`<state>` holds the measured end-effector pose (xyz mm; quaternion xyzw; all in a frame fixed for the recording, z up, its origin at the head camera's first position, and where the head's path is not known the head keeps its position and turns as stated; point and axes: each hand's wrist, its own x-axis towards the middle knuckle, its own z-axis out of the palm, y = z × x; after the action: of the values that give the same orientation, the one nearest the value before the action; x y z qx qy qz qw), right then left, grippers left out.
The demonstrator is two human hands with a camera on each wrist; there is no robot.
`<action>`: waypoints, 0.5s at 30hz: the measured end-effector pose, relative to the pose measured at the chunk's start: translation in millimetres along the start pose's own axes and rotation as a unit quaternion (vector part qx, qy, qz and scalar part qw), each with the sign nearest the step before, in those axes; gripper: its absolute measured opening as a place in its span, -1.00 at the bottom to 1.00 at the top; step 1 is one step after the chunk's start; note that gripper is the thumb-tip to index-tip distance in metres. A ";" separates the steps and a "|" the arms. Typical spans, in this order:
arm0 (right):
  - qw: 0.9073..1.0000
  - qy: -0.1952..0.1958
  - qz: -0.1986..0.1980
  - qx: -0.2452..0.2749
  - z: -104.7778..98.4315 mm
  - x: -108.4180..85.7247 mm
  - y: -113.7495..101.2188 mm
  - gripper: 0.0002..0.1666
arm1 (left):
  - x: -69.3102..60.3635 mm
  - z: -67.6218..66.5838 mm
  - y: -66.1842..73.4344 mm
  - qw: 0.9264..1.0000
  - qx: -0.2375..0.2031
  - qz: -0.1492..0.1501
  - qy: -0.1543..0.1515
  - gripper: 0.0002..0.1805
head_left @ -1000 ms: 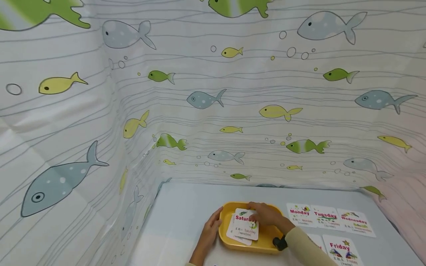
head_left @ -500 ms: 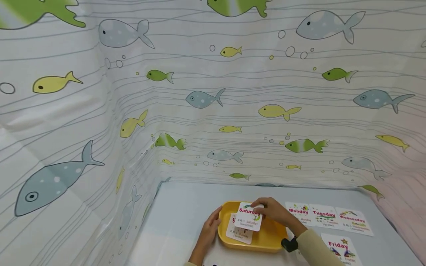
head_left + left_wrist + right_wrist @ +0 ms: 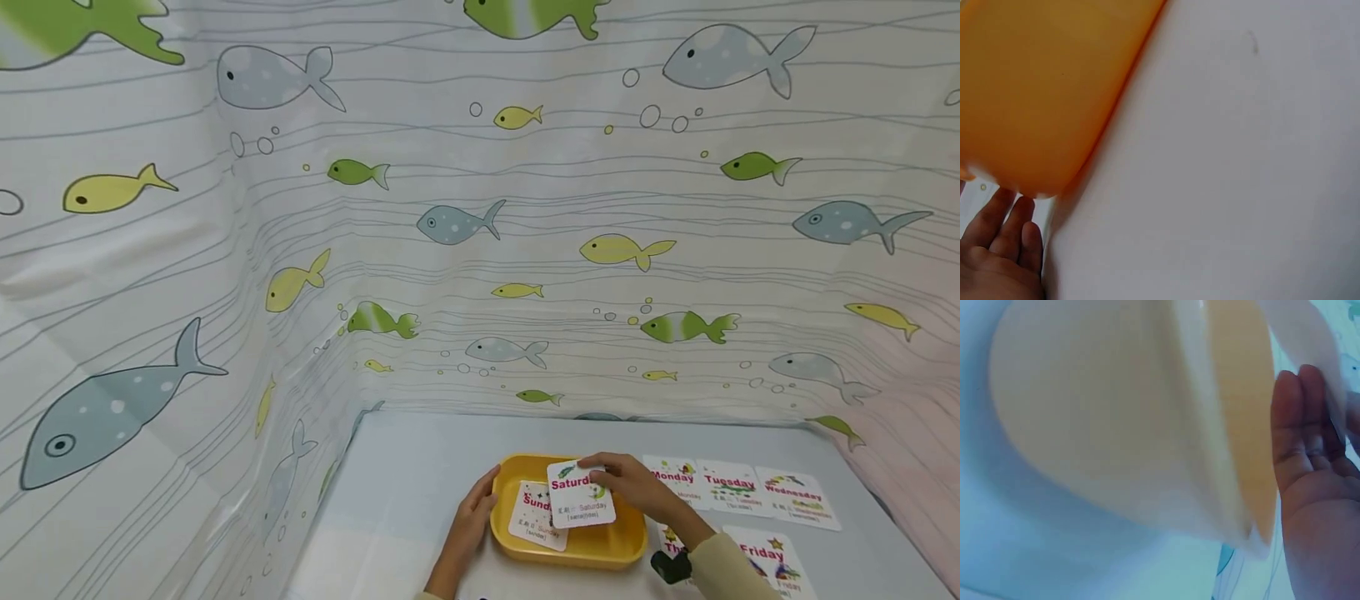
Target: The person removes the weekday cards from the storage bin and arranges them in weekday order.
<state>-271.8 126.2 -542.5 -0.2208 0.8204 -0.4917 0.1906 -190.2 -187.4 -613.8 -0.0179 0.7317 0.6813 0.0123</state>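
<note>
In the head view, the right hand (image 3: 633, 486) pinches a "Saturday" card (image 3: 581, 502) by its upper right edge, holding it over the yellow tray (image 3: 628, 550). The right wrist view shows this hand (image 3: 1319, 481) with the pale card (image 3: 1316, 337) between fingers and thumb, beside the tray wall (image 3: 1244, 425). Inside the tray lies a "Sunday" card (image 3: 536, 523), partly covered by the held one. At the tray's left end rests the left hand (image 3: 467, 525). In the left wrist view its fairly straight fingers (image 3: 1016, 225) touch the tray's end (image 3: 1035, 150).
Right of the tray, "Monday" (image 3: 673, 477), "Tuesday" (image 3: 731, 483) and "Wednesday" (image 3: 798, 497) cards form a row on the white table (image 3: 405, 475). Below them are a "Friday" card (image 3: 772, 554) and a "Thu…" card (image 3: 671, 542) partly behind the right arm. A fish-patterned curtain (image 3: 555, 275) surrounds the table.
The right hand has lifted the "Saturday" card and moved it to the right, uncovering more of the "Sunday" card. The left hand stays at the tray's left end.
</note>
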 end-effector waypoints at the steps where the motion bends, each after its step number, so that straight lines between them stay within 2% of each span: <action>1: 1.000 0.006 0.002 0.006 -0.7 -1.8 0.6 -0.57 | -0.1 0.0 -0.1 1.000 0.001 0.000 0.000 -0.49; 7: 0.999 0.036 0.019 0.026 -5.0 -11.0 4.5 -0.35 | 1.1 -0.6 0.5 1.000 0.008 0.001 0.004 -0.50; 11: 0.997 0.054 0.023 0.044 -7.0 -16.4 11.7 -0.35 | 1.1 -0.5 0.6 1.000 0.005 0.002 0.004 -0.50; 15: 0.992 0.087 0.049 0.077 -10.8 -23.5 21.3 -0.34 | 0.2 0.5 -1.0 1.000 -0.001 0.001 0.002 -0.50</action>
<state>-261.8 156.0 -554.5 -0.1214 0.8032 -0.5610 0.1593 -190.3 -187.0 -614.9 -0.0186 0.7313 0.6817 0.0100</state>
